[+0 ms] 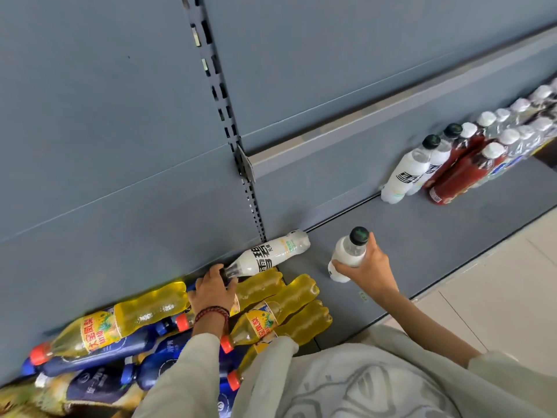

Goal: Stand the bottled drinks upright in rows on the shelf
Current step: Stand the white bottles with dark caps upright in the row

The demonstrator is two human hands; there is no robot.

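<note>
View down from a head camera onto a low grey shop shelf (pixel 422 236) & its grey back panel (pixel 120 116), w/ a slotted upright (pixel 229 116) running down the panel. The right grip (pixel 367 267), a bare hand, is wrapped round the shoulder of a white drink bottle (pixel 346 257) w/ a dark cap, thumb in front & fingers behind. This bottle is roughly upright, leaning a little, its base at or just above the shelf deck near the middle; can't tell if it touches.

The left grip (pixel 214 289) is closed round the neck & cap end of a second white bottle (pixel 268 256). That one lies on its side along the back panel, base pointing right, on top of a pile of yellow soda bottles (pixel 150 310) w/ orange caps. Dark blue bottles (pixel 99 354) lie in the same pile at lower left, all on their sides. A beaded bracelet (pixel 211 313) sits on the left wrist.

Far right on the shelf, well apart from both hands, bottles stand in rows: two white standing bottles (pixel 404 173) w/ dark caps at the near end, then red drinks (pixel 461 167) w/ white caps, then clear bottles (pixel 512 137). Beige floor tiles (pixel 497 282) show at right
</note>
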